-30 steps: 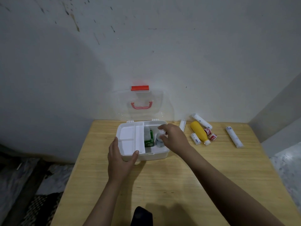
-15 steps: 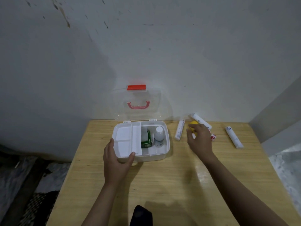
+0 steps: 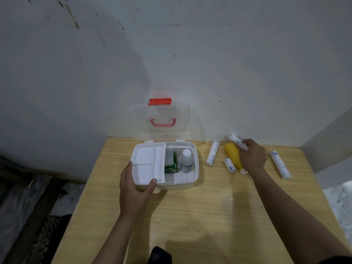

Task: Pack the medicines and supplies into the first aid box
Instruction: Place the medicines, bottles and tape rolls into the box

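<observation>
Now the right hand (image 3: 252, 157), having left the box (image 3: 187, 182) a second ago, is being closed on a roll (image 3: 236, 141) at two o'clock; the box is being steadied by the left hand's (image 3: 134, 193) clamped grip.

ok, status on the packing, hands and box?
Left hand steadying first aid box, lid open. Right hand closing on white roll by yellow bottle. White bottle, green carton in box. Nothing in the way.

Left hand (image 3: 134, 189) braced, right hand (image 3: 252, 157) curled.
</observation>
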`<action>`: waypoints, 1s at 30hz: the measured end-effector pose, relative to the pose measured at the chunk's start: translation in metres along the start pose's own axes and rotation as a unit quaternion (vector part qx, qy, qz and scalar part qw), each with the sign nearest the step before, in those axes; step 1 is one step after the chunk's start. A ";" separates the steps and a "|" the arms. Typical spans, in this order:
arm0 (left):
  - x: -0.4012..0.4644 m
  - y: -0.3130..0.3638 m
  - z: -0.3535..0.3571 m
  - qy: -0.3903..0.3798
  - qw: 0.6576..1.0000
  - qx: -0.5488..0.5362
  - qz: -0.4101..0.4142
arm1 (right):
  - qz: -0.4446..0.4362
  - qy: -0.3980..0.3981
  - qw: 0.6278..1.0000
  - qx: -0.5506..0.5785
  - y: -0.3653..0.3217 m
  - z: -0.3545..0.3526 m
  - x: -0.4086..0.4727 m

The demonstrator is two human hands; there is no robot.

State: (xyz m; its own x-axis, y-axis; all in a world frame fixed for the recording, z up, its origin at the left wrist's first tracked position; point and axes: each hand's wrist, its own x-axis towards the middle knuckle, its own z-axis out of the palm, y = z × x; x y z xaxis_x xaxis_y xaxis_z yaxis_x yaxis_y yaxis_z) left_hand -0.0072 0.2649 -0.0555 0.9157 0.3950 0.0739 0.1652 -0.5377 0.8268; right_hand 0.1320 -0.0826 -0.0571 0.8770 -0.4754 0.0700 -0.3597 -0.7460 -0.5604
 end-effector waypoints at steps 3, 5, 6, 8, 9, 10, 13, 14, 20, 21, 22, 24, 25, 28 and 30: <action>0.000 0.000 0.000 -0.001 1.000 0.002 -0.001 | -0.025 0.006 0.999 0.028 0.005 -0.004 0.005; 0.001 0.001 0.000 0.002 1.000 0.003 -0.001 | -0.059 0.014 0.997 0.048 0.006 -0.009 0.003; 0.000 0.002 0.001 0.003 1.000 0.003 0.001 | -0.079 0.023 0.995 0.060 0.005 -0.012 0.000; 0.000 0.002 0.001 0.005 1.000 0.004 0.004 | -0.112 0.045 0.988 0.097 0.001 -0.019 -0.010; 0.000 0.002 0.001 0.006 1.000 0.004 0.004 | -0.122 0.050 0.984 0.124 -0.002 -0.022 -0.017; -0.001 0.002 0.001 0.006 1.000 0.002 0.004 | -0.127 0.048 0.980 0.148 -0.006 -0.023 -0.025; -0.001 0.003 0.001 0.005 1.000 -0.006 0.002 | -0.164 0.011 0.974 0.159 -0.016 -0.015 -0.048; 0.000 0.003 0.001 0.005 1.000 -0.005 0.003 | -0.172 -0.007 0.975 0.142 -0.019 -0.008 -0.054; 0.000 0.004 -0.002 -0.001 1.000 -0.001 0.001 | -0.101 -0.059 0.991 0.057 -0.037 0.035 -0.081; 0.000 0.003 -0.002 -0.002 1.000 -0.001 0.001 | -0.102 -0.057 0.993 0.031 -0.039 0.040 -0.083; 0.000 0.003 -0.002 -0.003 1.000 -0.001 0.002 | -0.096 -0.052 0.994 0.005 -0.041 0.044 -0.084; 0.000 0.003 -0.002 -0.004 1.000 -0.002 0.004 | -0.069 -0.045 0.996 -0.032 -0.046 0.050 -0.085; 0.000 0.003 -0.002 -0.004 1.000 -0.003 0.006 | -0.056 -0.043 0.997 -0.041 -0.049 0.052 -0.086; 0.001 0.004 -0.002 -0.004 1.000 -0.005 0.009 | -0.027 -0.036 0.998 -0.045 -0.053 0.055 -0.085; 0.001 0.004 -0.002 -0.005 1.000 -0.005 0.010 | -0.013 -0.030 0.999 -0.039 -0.055 0.057 -0.085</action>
State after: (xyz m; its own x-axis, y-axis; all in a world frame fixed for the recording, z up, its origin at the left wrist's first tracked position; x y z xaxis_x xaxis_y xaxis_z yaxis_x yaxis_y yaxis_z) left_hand -0.0063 0.2644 -0.0513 0.9224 0.3766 0.0860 0.1424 -0.5384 0.8306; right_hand 0.0950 0.0255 -0.0790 0.9029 -0.4287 0.0317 -0.3588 -0.7922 -0.4936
